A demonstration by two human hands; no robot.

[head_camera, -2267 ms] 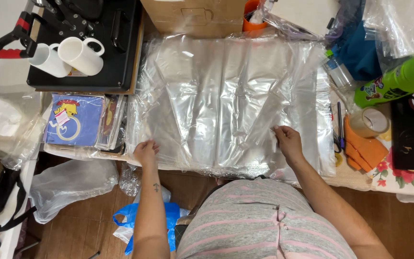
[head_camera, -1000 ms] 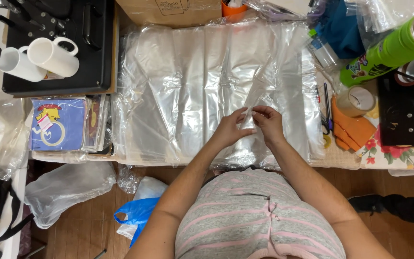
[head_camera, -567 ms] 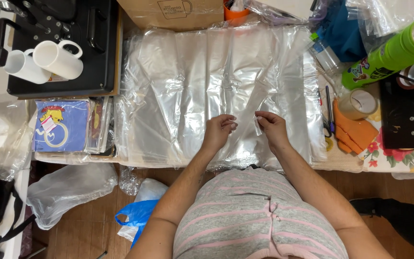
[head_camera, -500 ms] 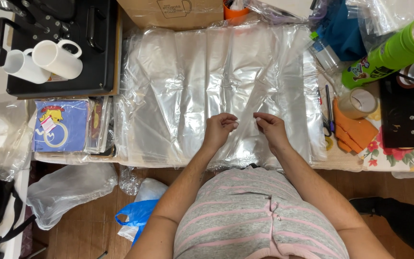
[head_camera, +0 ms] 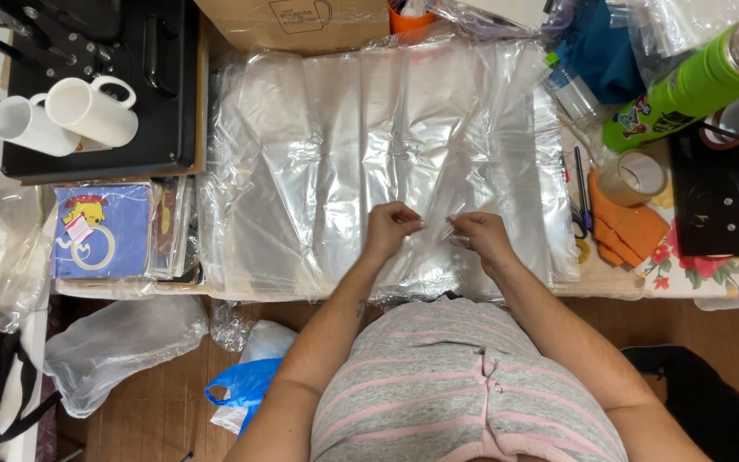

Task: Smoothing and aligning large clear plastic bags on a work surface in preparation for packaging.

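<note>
Pinching a clear, creased plastic sheet (head_camera: 387, 154), left hand (head_camera: 389, 229) and right hand (head_camera: 481, 235) stay closed.

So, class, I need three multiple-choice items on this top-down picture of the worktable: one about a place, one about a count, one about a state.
1. Where do the white mugs lie?
A. On the black tray at the far left
B. On the floor
C. On the orange cloth

2. How many white mugs are there?
A. One
B. Two
C. Four

3. What are the left hand and right hand doing with the clear plastic sheet?
A. Resting flat, palms down
B. Pinching a fold of it between them, close together
C. Held off it in the air

Answers:
1 A, both mugs lie on their sides on the black tray, beside the plastic.
2 B, two mugs lie side by side, handles visible.
3 B, the fingertips of both hands grip the sheet near its front edge.
</note>
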